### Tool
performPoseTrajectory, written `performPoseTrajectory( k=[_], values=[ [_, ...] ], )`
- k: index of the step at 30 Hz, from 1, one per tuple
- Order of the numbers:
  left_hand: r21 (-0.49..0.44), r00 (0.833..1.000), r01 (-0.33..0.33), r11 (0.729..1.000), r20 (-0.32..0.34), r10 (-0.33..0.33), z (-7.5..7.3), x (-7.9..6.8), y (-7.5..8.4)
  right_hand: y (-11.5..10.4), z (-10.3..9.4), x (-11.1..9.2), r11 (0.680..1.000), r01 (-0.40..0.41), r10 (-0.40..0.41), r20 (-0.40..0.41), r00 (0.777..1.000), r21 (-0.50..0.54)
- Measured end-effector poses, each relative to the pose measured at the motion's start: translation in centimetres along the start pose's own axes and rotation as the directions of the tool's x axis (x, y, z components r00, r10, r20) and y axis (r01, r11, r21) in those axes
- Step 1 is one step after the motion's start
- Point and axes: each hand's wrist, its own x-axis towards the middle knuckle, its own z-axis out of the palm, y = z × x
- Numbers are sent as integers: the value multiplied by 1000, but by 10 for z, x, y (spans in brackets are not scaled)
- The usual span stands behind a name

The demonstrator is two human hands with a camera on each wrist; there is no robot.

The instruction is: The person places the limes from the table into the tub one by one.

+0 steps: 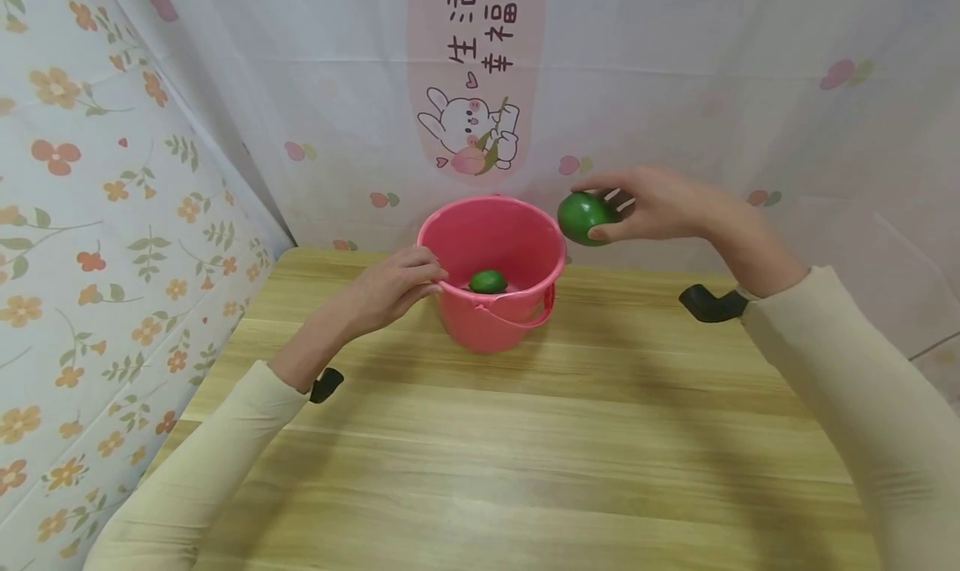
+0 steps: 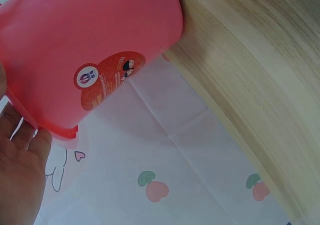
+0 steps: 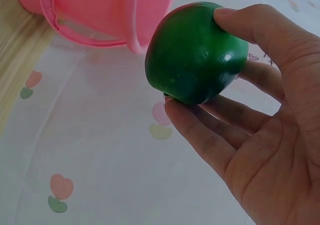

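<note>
A pink plastic bucket (image 1: 487, 325) stands upright near the table's back edge, its handle hanging down at the front right. My left hand (image 1: 397, 286) grips the left side of its rim; in the left wrist view, fingers (image 2: 39, 145) reach over the rim. Up beside the right rim, my right hand (image 1: 652, 204) holds a round, glossy green fruit (image 1: 583, 218) between thumb and fingers. That fruit (image 3: 195, 52) shows a faint reddish tint along its top in the right wrist view, and its exact kind is unclear. Another green fruit (image 1: 488, 282) lies inside the bucket.
The bucket rests on a wood-grain table (image 1: 480, 463). Behind it hangs a pale printed curtain (image 1: 315, 96) with a rabbit picture, close to the table's back edge. A floral cloth (image 1: 90, 221) hangs along the left side.
</note>
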Motion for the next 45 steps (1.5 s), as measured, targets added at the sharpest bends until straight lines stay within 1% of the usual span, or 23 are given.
performPoseTrajectory(
  k=[5, 13, 19, 24, 30, 37, 42, 45],
  values=[
    [-7, 1000, 9, 1000, 5, -9, 0, 0, 0, -3, -1, 5, 1000, 8, -8, 4, 1000, 6],
    [-11, 1000, 13, 1000, 4, -13, 0, 0, 0, -6, 0, 15, 999, 49, -49, -4, 999, -6],
    [-21, 1000, 28, 999, 6, -28, -1, -1, 1, -11, 2, 26, 998, 55, -55, 8, 998, 4],
    [-15, 1000, 16, 1000, 0, -16, 0, -1, 0, -16, 5, 32, 997, 71, -71, 22, 997, -4],
    [-2, 1000, 8, 1000, 6, -8, 0, 0, 0, -21, 9, 39, 998, 58, -58, 39, 998, -13],
    [-2, 1000, -1, 1000, -5, 1, 0, 0, 0, -29, 13, 49, 996, 41, -36, 62, 997, -79],
    [5, 1000, -13, 1000, -11, 13, 0, -1, 1, -35, 16, 55, 989, 73, -65, 66, 996, -128],
    [8, 1000, -20, 1000, -10, 20, 0, -1, 2, -38, 17, 58, 989, 93, -85, 72, 994, -119]
  ],
)
